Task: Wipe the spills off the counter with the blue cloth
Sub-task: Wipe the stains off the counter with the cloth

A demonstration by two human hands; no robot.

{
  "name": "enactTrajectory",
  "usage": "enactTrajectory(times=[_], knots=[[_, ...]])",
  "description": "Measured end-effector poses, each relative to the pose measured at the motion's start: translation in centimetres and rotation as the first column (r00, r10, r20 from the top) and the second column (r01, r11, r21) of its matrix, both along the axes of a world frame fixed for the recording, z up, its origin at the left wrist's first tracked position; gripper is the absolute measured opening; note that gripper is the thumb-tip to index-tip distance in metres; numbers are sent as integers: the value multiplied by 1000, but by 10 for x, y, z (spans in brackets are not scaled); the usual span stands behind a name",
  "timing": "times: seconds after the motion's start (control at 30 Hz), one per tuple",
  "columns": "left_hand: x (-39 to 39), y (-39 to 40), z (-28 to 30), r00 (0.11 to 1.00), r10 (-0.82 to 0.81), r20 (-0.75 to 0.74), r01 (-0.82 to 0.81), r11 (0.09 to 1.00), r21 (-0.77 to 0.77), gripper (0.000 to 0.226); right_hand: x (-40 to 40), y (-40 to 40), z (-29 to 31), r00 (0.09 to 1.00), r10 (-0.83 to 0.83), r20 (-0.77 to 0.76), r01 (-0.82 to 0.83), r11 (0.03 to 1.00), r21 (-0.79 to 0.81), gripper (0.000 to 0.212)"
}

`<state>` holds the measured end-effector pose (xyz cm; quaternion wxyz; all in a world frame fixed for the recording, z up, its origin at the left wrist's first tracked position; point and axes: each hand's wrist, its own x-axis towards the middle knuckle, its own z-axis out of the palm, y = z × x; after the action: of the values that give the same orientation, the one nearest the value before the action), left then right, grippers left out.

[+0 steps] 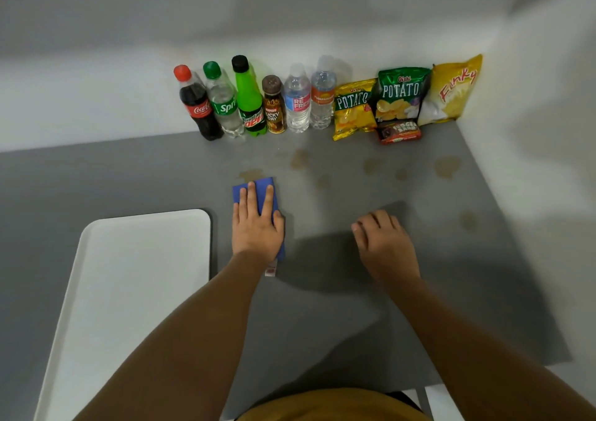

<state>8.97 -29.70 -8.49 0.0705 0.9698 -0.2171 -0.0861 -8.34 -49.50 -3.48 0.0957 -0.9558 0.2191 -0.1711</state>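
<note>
We see the left hand [256,227] lying flat on the blue cloth [258,191], fingers straight and slightly spread, pressing it onto the grey counter [322,307] near the middle. The cloth is folded into a narrow strip; its far end sticks out past the fingertips and a small white tag [271,267] shows at its near end by the wrist. Just beyond the cloth's far edge we see a brownish spill [251,174], close to the cloth, perhaps touching it. More spills [300,158] dot the counter toward the back and right: one near the bottles, a few in front of the snack bags, a larger one [447,166] near the right edge, and a faint one [467,220] further forward along that edge.

The right hand [383,243] rests on the counter to the right of the cloth, well apart from it, fingers loosely curled and holding nothing.

A white tray [135,291] sits at the front left of the counter, just left of the left arm. Along the back edge we see a row of six bottles [248,98] standing upright against the wall, and to their right three chip bags [401,94] leaning in the back right corner, with a small dark red packet [400,132] lying in front of them.
</note>
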Motion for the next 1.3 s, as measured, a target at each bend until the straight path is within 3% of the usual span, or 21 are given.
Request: enactTrajectory(times=[0.23,0.57,0.73,0.9,0.97,1.1,1.3], knots=[[-39,-30,-1,990,-138,-24,139,990,21,64,-2,-3,2,1000,3,20,-3,1000,-25,24],[-84,27,-4,992,-120,25,122,991,-62,63,11,8,6,977,42,-207,-28,997,72,27],[-54,42,-1,999,-14,52,19,995,-95,65,13,8,8,973,49,-225,-34,997,71,27],[0,36,-1,999,41,21,-39,996,-81,65,8,7,3,989,28,-144,-25,999,24,22],[22,32,-1,999,33,19,-32,998,-63,66,8,5,2,993,25,-117,-27,1000,-16,21],[59,17,1,1000,-7,13,7,999,-49,66,10,0,5,980,-13,-201,30,996,82,26],[59,-9,1,999,-49,7,49,999,-8,65,10,1,7,983,-30,-181,42,997,60,24]])
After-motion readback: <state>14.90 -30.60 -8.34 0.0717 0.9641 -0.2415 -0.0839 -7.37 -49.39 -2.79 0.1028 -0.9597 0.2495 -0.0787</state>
